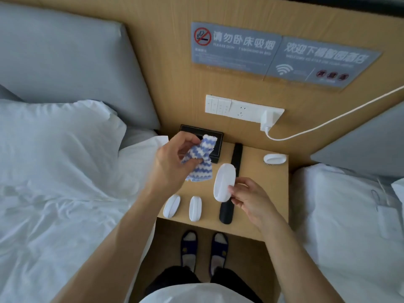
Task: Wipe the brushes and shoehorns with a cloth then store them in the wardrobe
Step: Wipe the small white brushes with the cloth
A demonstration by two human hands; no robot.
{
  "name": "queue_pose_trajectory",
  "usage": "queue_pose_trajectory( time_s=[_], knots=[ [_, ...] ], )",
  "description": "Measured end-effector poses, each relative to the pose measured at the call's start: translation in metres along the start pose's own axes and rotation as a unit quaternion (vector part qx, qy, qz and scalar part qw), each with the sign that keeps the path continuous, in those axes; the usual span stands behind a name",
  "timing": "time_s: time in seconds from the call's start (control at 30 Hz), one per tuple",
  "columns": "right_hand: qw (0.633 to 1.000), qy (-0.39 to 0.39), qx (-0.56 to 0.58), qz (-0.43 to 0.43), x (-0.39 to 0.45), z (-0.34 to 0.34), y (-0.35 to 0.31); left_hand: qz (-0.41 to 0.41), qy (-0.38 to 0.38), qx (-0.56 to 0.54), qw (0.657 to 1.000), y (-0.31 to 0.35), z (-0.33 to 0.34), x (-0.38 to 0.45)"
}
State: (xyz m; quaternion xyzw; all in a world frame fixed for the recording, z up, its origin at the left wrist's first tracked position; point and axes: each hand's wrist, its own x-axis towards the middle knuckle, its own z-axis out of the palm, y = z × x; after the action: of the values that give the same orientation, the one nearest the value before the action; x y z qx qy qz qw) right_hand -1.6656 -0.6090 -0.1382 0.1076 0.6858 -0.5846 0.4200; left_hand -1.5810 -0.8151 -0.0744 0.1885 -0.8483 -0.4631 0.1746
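My left hand (pixel 172 158) grips a blue-and-white striped cloth (pixel 200 159) above the wooden bedside table (pixel 258 186). Just to its right, my right hand (pixel 247 199) pinches a white oval brush (pixel 224 182) by its lower edge and holds it upright above the table. Two more white brushes (pixel 172 206) (pixel 195 208) lie side by side near the table's front left edge. A fourth white brush (pixel 274 159) lies at the back right. A long black shoehorn (pixel 231 182) lies lengthwise down the middle, partly hidden behind the held brush.
A black box (pixel 216 147) stands at the table's back left, partly hidden by the cloth. Beds with white linen flank the table on both sides. A switch panel with a plugged-in charger (pixel 267 121) and its cable sits on the wall behind. My slippered feet (pixel 203 248) are below.
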Motion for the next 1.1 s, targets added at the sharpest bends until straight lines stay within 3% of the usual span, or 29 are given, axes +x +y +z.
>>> queue_pose_trajectory(
  time_s=[0.3,0.6,1.1],
  knots=[
    [0.988,0.047,-0.088,0.117,0.072,0.009,0.095,-0.077,-0.017,0.033,0.996,-0.057,0.008,-0.025],
    [0.968,0.094,-0.167,0.164,0.111,0.016,0.139,-0.118,-0.038,0.024,0.992,-0.092,0.029,-0.034],
    [0.916,0.088,-0.373,0.117,0.158,0.029,0.176,-0.184,-0.038,0.001,0.982,-0.125,0.036,-0.054]
  ],
)
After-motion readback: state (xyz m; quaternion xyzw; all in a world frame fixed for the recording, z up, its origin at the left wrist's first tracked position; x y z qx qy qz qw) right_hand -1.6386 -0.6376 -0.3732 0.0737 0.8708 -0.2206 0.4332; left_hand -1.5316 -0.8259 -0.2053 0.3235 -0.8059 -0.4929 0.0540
